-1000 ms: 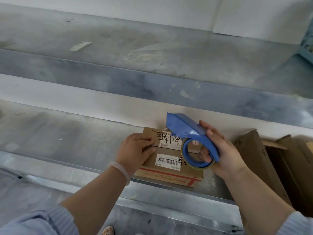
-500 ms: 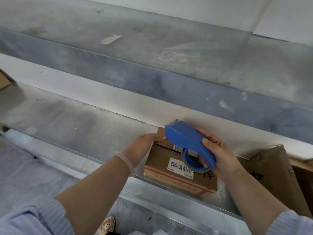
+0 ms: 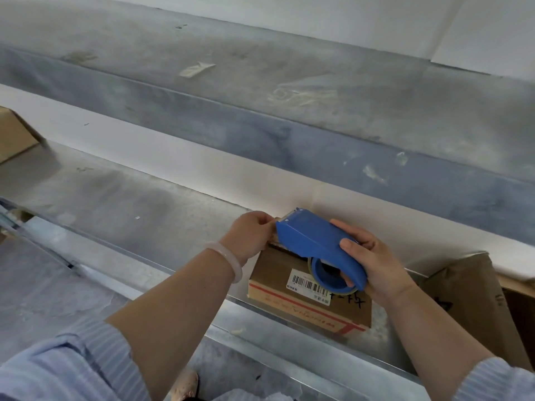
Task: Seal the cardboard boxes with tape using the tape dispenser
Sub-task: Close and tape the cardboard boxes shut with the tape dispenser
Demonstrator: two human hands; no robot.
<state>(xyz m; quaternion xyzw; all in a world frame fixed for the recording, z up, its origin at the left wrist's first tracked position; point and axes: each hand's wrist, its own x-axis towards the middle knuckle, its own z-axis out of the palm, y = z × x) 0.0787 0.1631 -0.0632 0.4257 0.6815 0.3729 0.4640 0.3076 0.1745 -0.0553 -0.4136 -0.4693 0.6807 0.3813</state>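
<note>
Here right hand (image 3: 376,264) grips dispenser (image 3: 312,241); left hand (image 3: 250,237), box (image 3: 275,274).

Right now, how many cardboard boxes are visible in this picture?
3. The barcode box in the middle, under the tape dispenser; a brown box to its right; a box corner at the left edge. Others may hide past the right edge.

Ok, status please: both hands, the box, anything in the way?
Right hand grips blue tape dispenser, nose at far edge of cardboard box. Left hand curled at far left corner; grip unclear. Flaps closed, nothing blocking the top.
</note>
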